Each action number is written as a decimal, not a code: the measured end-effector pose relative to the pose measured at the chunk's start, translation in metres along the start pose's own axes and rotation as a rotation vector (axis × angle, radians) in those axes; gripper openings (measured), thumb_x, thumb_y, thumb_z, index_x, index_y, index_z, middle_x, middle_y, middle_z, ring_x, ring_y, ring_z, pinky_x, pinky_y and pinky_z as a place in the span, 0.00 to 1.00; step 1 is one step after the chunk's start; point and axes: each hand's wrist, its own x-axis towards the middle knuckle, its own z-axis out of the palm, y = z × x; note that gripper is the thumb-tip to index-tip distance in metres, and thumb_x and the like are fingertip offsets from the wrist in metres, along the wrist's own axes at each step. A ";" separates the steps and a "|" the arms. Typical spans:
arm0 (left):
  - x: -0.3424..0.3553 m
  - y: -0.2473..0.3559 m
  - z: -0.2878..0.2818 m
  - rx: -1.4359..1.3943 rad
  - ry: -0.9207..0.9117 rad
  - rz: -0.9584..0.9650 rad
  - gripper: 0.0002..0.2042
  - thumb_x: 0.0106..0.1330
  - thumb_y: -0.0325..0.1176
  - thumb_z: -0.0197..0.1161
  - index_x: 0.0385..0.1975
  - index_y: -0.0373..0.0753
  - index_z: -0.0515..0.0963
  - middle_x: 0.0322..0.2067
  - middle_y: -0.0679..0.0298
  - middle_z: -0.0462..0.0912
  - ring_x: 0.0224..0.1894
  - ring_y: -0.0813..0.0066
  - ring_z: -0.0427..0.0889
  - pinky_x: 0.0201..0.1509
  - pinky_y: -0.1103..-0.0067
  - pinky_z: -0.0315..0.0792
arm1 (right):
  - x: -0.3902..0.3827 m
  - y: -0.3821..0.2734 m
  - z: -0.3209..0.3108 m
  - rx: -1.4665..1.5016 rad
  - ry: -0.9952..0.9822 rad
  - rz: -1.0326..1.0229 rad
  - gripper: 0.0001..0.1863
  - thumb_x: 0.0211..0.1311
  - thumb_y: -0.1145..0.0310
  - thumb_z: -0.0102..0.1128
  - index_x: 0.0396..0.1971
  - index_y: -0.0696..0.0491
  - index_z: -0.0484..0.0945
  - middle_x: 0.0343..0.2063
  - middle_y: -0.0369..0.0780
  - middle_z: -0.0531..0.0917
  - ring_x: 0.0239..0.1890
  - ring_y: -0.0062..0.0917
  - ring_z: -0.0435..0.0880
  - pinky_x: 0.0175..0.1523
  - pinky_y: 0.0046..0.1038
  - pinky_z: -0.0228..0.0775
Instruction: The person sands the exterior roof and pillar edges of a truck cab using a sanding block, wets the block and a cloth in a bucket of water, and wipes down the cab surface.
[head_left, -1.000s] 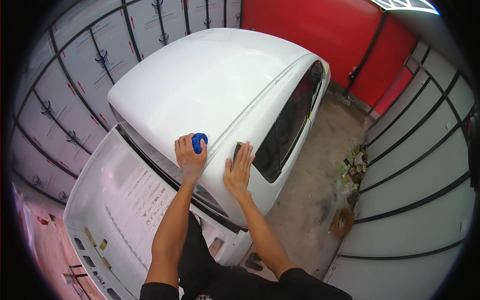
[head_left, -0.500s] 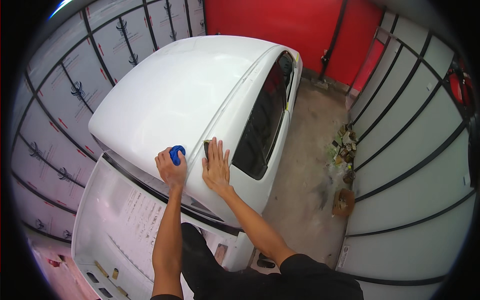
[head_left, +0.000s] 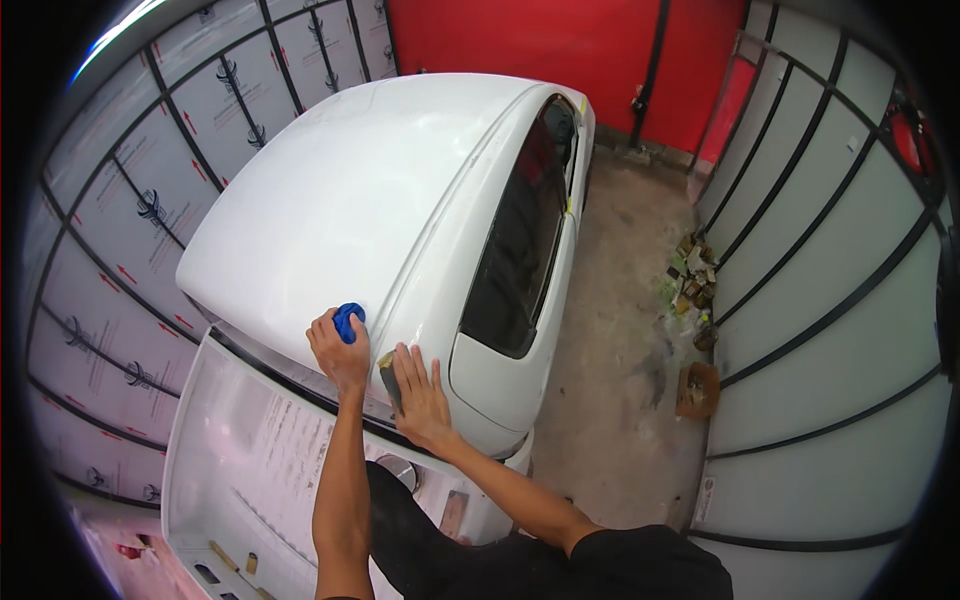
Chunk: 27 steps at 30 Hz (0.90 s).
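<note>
In my left hand is a crumpled blue cloth, gripped by curled fingers against the rear edge of the white vehicle roof. To its right, my right hand presses down on the roof's rear corner with its fingers stretched forward. A dark grey sanding pad with a yellowish end shows between that thumb and forefinger. The palm hides the rest of the pad. A raised groove along the roof runs forward between the two hands.
Nearer me lies a scuffed white body panel, with small yellowish blocks at its lower left. The dark side window is to the right. Debris and a brown box line the right wall. A red wall stands ahead.
My right hand has slid back toward me and slightly left with the sanding pad, to the roof's rear corner. The left hand with the cloth has shifted only slightly. The view has moved a little.
</note>
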 end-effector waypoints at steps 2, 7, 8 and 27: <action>0.000 0.004 0.002 -0.019 -0.011 -0.024 0.14 0.64 0.33 0.67 0.47 0.35 0.78 0.43 0.52 0.80 0.49 0.50 0.76 0.55 0.60 0.73 | 0.013 0.016 -0.012 -0.014 0.039 -0.067 0.41 0.71 0.60 0.55 0.78 0.57 0.50 0.80 0.44 0.49 0.83 0.41 0.42 0.80 0.58 0.31; 0.001 0.017 0.008 -0.029 -0.019 -0.004 0.14 0.64 0.33 0.67 0.47 0.35 0.78 0.44 0.53 0.80 0.49 0.50 0.76 0.55 0.61 0.73 | 0.080 0.048 -0.029 -0.048 0.218 0.100 0.37 0.76 0.58 0.47 0.79 0.56 0.50 0.80 0.43 0.50 0.82 0.42 0.41 0.80 0.60 0.29; 0.001 0.013 0.007 -0.020 -0.016 -0.013 0.14 0.64 0.33 0.67 0.47 0.35 0.78 0.44 0.53 0.80 0.49 0.50 0.76 0.55 0.61 0.74 | 0.066 0.038 -0.020 -0.036 0.207 0.090 0.37 0.76 0.58 0.47 0.79 0.56 0.50 0.80 0.43 0.50 0.82 0.42 0.41 0.80 0.60 0.29; 0.003 0.009 0.002 -0.065 0.028 0.035 0.15 0.62 0.33 0.67 0.45 0.33 0.78 0.41 0.51 0.79 0.45 0.50 0.76 0.53 0.61 0.73 | 0.087 0.040 -0.042 -0.147 0.169 0.069 0.36 0.75 0.56 0.51 0.77 0.56 0.56 0.78 0.44 0.56 0.81 0.45 0.44 0.78 0.63 0.31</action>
